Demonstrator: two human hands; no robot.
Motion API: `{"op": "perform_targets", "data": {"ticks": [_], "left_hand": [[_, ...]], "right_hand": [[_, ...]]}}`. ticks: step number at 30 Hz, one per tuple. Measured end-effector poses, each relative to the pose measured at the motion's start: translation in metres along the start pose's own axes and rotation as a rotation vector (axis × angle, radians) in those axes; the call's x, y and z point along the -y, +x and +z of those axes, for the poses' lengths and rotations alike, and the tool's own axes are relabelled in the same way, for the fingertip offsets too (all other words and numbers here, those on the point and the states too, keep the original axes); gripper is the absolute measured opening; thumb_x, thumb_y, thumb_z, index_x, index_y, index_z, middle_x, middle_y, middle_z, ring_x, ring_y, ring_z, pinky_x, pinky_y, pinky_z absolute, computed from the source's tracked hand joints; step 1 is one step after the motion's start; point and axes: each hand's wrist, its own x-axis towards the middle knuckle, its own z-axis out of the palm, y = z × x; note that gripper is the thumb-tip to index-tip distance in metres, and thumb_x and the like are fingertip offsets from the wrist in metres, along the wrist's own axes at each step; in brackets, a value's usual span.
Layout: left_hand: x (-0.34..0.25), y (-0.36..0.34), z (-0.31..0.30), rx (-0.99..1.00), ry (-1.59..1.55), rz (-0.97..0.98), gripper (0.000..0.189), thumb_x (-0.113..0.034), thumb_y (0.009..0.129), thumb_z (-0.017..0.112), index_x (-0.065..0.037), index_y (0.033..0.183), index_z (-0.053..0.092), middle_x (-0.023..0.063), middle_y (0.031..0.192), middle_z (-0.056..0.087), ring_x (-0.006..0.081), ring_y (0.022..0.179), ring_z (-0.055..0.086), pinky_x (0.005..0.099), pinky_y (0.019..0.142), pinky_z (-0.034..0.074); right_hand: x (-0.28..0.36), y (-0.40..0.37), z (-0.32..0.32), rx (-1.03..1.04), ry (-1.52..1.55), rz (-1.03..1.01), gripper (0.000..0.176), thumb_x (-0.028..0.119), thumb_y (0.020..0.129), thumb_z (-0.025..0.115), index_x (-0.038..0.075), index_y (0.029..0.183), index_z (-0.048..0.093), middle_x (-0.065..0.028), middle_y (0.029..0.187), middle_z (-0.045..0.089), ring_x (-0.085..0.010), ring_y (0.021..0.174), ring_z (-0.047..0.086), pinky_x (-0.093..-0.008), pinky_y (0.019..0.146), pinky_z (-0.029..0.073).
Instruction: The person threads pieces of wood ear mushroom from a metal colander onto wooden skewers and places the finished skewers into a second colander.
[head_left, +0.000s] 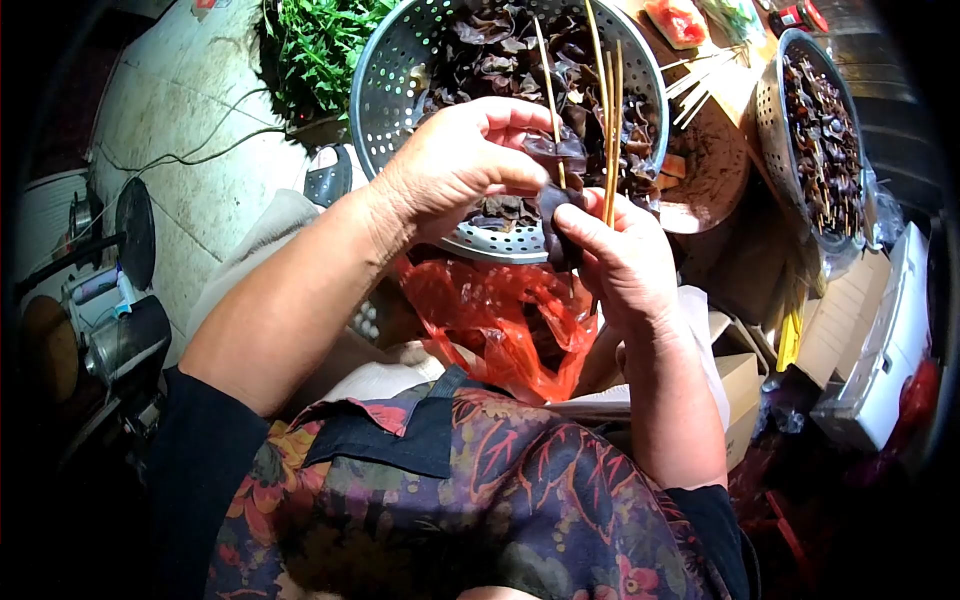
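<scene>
My left hand (450, 165) pinches a dark piece of wood ear mushroom (568, 150) between thumb and fingers, on a thin bamboo skewer (547, 75) that points up and away. Lower on the same skewer, a second dark piece (552, 222) lies under the thumb of my right hand (632, 262). That hand is closed around several more bamboo skewers (612, 120), which stand up beside the first and carry nothing visible. Both hands are over the near rim of a metal colander (385, 110) holding loose wood ear mushrooms (490, 55).
At the right, another colander (772, 130) holds many loaded skewers (825, 150). Bare skewers (705, 85) lie on a board near a brown basin (715, 190). A red plastic bag (500, 315) sits below my hands. Leafy greens (315, 50) are at the upper left.
</scene>
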Motion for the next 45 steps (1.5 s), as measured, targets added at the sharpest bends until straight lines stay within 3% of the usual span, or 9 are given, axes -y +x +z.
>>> {"op": "perform_targets", "data": {"ticks": [12,15,19,22,29,33,37,42,45], "left_hand": [[-0.004,0.02,-0.053,-0.476,0.36,0.024,0.022,-0.002,0.079,0.055,0.0,0.101,0.057,0.0075,0.088,0.061,0.0108,0.067,0.059,0.0209,0.061,0.049],[0.012,0.027,-0.065,-0.419,0.942,-0.032,0.012,-0.005,0.076,0.059,-0.003,0.087,0.062,0.001,0.069,0.059,0.0065,0.058,0.054,0.0198,0.055,0.044],[0.028,0.025,-0.057,-0.365,1.281,-0.106,0.029,-0.021,0.075,0.062,-0.01,0.101,0.064,0.0153,0.098,0.064,0.0307,0.094,0.06,0.0355,0.084,0.047],[0.047,0.027,-0.054,-0.504,1.365,-0.017,0.03,-0.022,0.075,0.064,-0.007,0.1,0.063,0.0133,0.081,0.063,0.0245,0.076,0.061,0.0329,0.072,0.048],[0.045,0.036,-0.049,-0.328,1.344,-0.077,0.021,-0.022,0.075,0.066,-0.004,0.086,0.062,0.0098,0.068,0.061,0.0218,0.066,0.058,0.0324,0.065,0.047],[0.027,0.03,-0.045,-0.076,0.753,-0.388,0.006,-0.006,0.073,0.065,-0.004,0.077,0.061,-0.0004,0.063,0.057,0.0079,0.052,0.051,0.0223,0.05,0.042],[0.006,0.026,-0.058,-0.175,0.908,-0.367,0.033,0.006,0.072,0.055,-0.003,0.104,0.06,0.0019,0.07,0.058,0.0105,0.053,0.054,0.0254,0.047,0.044],[-0.007,0.027,-0.083,-0.529,1.254,-0.01,0.029,-0.006,0.074,0.059,-0.002,0.104,0.06,0.0079,0.079,0.064,0.0143,0.066,0.061,0.0286,0.064,0.05],[-0.004,0.023,-0.073,-0.413,1.346,-0.22,0.034,-0.014,0.072,0.064,-0.004,0.103,0.062,0.0129,0.093,0.065,0.0217,0.086,0.062,0.0314,0.079,0.048]], "right_hand": [[0.008,-0.003,-0.005,0.039,0.19,-0.059,0.014,0.006,0.085,0.059,-0.001,0.097,0.057,-0.0033,0.082,0.061,-0.0082,0.065,0.057,-0.02,0.06,0.048],[0.009,-0.003,-0.012,0.055,0.168,-0.05,0.015,0.007,0.085,0.058,0.0,0.099,0.057,-0.0032,0.083,0.061,-0.0082,0.067,0.058,-0.0194,0.062,0.048],[0.01,-0.004,-0.013,0.019,0.16,-0.047,0.015,0.007,0.086,0.058,0.0,0.099,0.057,-0.0027,0.082,0.061,-0.0076,0.065,0.057,-0.0193,0.06,0.048],[0.012,-0.007,-0.011,0.034,0.152,-0.063,0.015,0.007,0.085,0.058,0.0,0.098,0.057,-0.0024,0.08,0.061,-0.0074,0.064,0.056,-0.0189,0.058,0.047],[0.01,-0.009,-0.012,0.03,0.164,-0.047,0.013,0.008,0.086,0.058,-0.001,0.096,0.058,-0.0023,0.077,0.059,-0.0072,0.061,0.054,-0.0189,0.055,0.045],[0.012,-0.01,-0.01,0.036,0.174,-0.05,0.012,0.008,0.085,0.059,-0.001,0.093,0.058,-0.0013,0.074,0.057,-0.0077,0.059,0.052,-0.0195,0.054,0.043],[0.012,-0.01,-0.012,0.048,0.146,-0.067,0.01,0.009,0.085,0.059,0.0,0.09,0.057,-0.001,0.072,0.056,-0.0076,0.059,0.051,-0.0198,0.054,0.042],[0.011,-0.012,-0.01,0.032,0.126,-0.057,0.009,0.008,0.085,0.059,0.0,0.09,0.057,-0.0008,0.073,0.057,-0.0072,0.059,0.052,-0.0194,0.053,0.042],[0.012,-0.011,-0.005,0.021,0.158,-0.051,0.009,0.007,0.085,0.06,0.001,0.09,0.057,-0.0008,0.073,0.057,-0.0072,0.059,0.053,-0.0194,0.054,0.043]]}}
